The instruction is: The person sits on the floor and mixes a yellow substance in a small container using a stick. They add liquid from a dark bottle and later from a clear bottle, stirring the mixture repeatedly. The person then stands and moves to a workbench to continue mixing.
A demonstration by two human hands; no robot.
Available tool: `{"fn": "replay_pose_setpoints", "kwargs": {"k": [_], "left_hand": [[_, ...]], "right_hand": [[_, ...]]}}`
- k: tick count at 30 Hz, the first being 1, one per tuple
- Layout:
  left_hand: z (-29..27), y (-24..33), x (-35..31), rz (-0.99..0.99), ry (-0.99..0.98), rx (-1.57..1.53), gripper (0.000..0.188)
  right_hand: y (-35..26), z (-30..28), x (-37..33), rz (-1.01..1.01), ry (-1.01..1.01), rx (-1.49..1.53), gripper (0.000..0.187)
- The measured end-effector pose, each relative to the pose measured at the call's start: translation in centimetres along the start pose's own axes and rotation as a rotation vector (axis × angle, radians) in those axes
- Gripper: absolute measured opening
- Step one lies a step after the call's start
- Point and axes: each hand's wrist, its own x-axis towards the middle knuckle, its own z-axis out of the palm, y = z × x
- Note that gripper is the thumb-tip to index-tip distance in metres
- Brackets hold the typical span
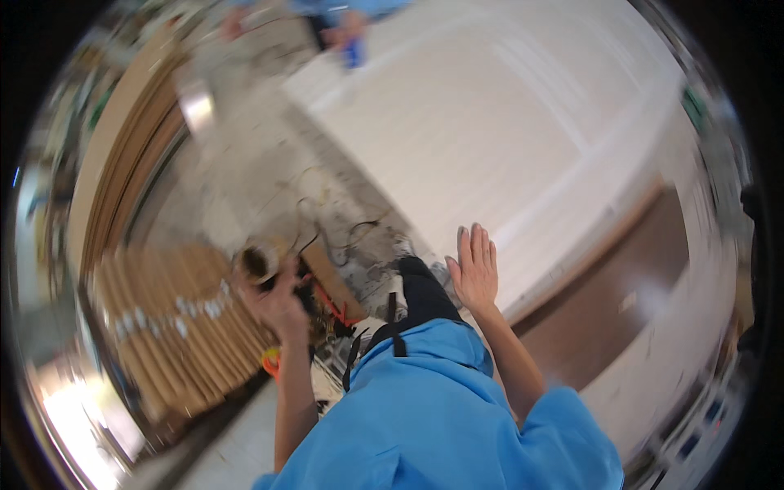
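Observation:
At the left, my left hand (282, 306) is blurred by motion. Its fingers are at a brown roll of tape (260, 263), which it appears to grip by the rim. My right hand (474, 273) is open, palm down, its fingers stretched out close together. It lies over the near edge of a large white panel (457, 139); whether it touches the surface, I cannot tell. Nothing shows in that hand.
Several brown cardboard strips (171, 327) lie stacked at left, near tall brown boards (122, 155). Cords (327, 229) and a red tool (331, 306) lie on the floor. A dark brown panel (608, 302) sits at right. Another person's hand (347, 31) holds something blue at the far edge.

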Motion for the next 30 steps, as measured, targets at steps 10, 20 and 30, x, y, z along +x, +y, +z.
{"fn": "replay_pose_setpoints", "kwargs": {"k": [10,20,30], "left_hand": [[-11.3,1.0,-13.1,0.064,-0.048,0.107,0.063],[-19.1,1.4,-27.5,-0.003,0.279,0.267,0.07],[-18.9,0.9,-44.4,-0.108,0.821,0.344,0.069]], "right_hand": [[-17.5,-8.3,-0.7,-0.298,-0.517,1.411,0.064],[-30.0,-15.9,-7.8,-1.278,-0.734,0.874,0.015],[-29.8,-12.7,-18.6,-1.55,-1.22,0.722,0.011]]}}
